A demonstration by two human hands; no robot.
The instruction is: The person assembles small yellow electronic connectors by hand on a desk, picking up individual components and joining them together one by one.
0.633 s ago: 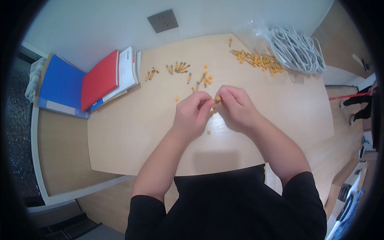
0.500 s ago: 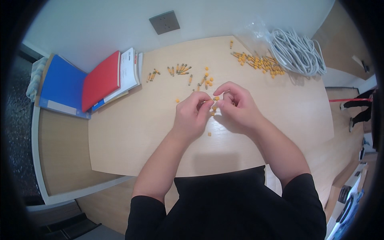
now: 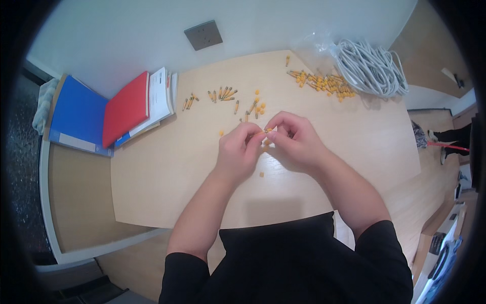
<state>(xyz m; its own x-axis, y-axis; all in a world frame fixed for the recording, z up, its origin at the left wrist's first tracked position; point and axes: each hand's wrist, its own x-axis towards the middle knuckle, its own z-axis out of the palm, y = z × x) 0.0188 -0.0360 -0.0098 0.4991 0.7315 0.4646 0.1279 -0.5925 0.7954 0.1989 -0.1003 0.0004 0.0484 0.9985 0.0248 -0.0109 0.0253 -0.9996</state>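
Note:
Above the middle of the desk, my left hand (image 3: 236, 152) and my right hand (image 3: 297, 141) meet at the fingertips. Both are closed in a pinch. A small yellow cap (image 3: 269, 130) shows at the right fingertips. What the left fingers pinch seems to be a slim connector, mostly hidden by them. Beneath the hands lie more yellow caps, and a single cap (image 3: 261, 174) sits nearer to me. Beyond the hands are loose yellow caps (image 3: 260, 109) and several slim yellow-and-metal connectors (image 3: 223, 94), in small groups.
At the back right, a pile of yellow-capped connectors (image 3: 324, 83) lies beside coiled grey cable (image 3: 372, 68) and a clear plastic bag (image 3: 319, 46). Blue folder (image 3: 81, 111), red folder (image 3: 126, 107) and papers stand on the left. Off the desk's right side, a person's legs (image 3: 455, 143) show near a red pole (image 3: 448, 146).
My right index finger has come down to the thumb, closing around the yellow cap at the left fingertips. The view has shifted slightly. At the right, the red pole has moved and a mop-like head shows.

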